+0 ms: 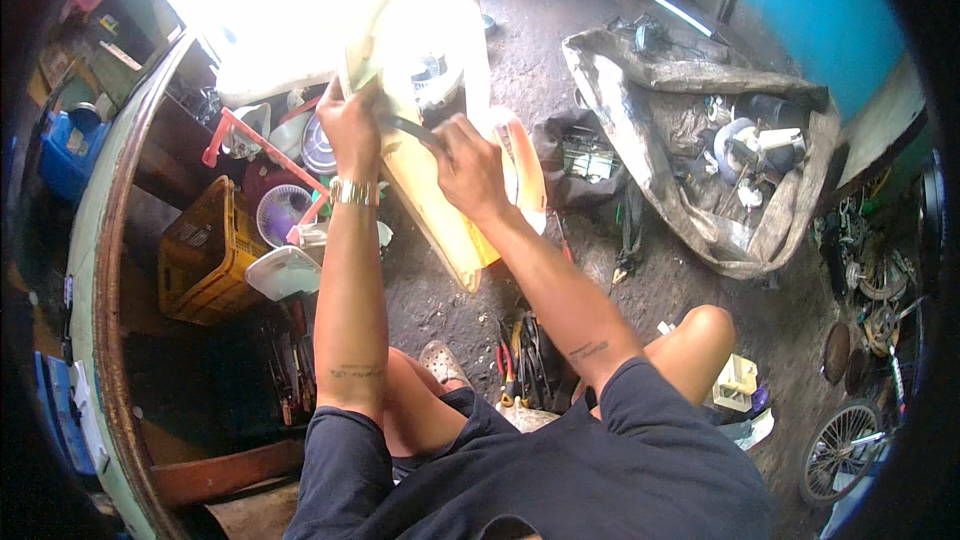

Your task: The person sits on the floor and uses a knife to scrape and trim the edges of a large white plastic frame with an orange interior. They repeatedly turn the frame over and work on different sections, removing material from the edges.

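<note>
In front of me lies a long, pale yellow plastic panel (437, 215), its far end washed out by bright light. My left hand (352, 130), with a metal watch on its wrist, is closed on the panel's left edge. My right hand (470, 168) is closed around a dark, narrow, flat tool (410, 130) that reaches left across the panel towards my left hand. The tool's exact kind cannot be made out. Beside the panel's right side lies an orange-and-white curved plastic piece (521, 165).
To the left stand a yellow crate (207, 255), a red frame (262, 143) and a purple basket (285, 215). Pliers (507, 365) and other hand tools lie by my feet. On the right are a large grey sack (690, 215) with parts inside and a spoked wheel (842, 450).
</note>
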A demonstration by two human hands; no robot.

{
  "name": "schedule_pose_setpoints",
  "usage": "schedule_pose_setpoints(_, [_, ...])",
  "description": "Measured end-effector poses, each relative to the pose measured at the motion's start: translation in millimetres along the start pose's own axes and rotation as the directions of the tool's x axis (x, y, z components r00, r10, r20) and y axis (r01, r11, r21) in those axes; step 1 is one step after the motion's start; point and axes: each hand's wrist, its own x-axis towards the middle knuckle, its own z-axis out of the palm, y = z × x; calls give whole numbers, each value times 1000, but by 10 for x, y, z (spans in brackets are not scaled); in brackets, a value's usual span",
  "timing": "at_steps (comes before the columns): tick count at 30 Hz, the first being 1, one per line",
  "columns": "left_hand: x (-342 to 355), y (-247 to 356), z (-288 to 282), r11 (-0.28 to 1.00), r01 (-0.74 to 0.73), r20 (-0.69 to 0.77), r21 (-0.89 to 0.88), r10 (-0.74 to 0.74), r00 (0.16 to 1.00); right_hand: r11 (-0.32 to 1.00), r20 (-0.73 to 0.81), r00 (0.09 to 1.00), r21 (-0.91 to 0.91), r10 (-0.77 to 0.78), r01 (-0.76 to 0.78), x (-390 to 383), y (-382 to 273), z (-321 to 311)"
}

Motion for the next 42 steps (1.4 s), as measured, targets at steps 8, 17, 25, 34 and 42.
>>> schedule_pose_setpoints(8, [108, -79, 292, 985, -130, -95, 111, 141, 985, 714, 174, 837, 452, 518, -535, 14, 240, 1])
schedule_pose_setpoints(17, [273, -150, 377, 987, -91, -54, 130, 98, 994, 963, 457, 848, -114, 268, -243, 558, 510, -242])
schedule_pose_setpoints(25, [541, -260, 388, 958, -106, -147, 266, 149, 978, 981, 548, 834, -187, 59, 54, 972, 584, -283])
schedule_pose_setpoints(34, [836, -264, 609, 998, 27, -177, 62, -15, 984, 957, 210, 948, -116, -239, 267, 916, 778, -236])
schedule_pose_setpoints(42, [872, -317, 703, 954, 63, -8, 294, -63, 998, 853, 385, 826, -158, -411, 498, 1015, 895, -458])
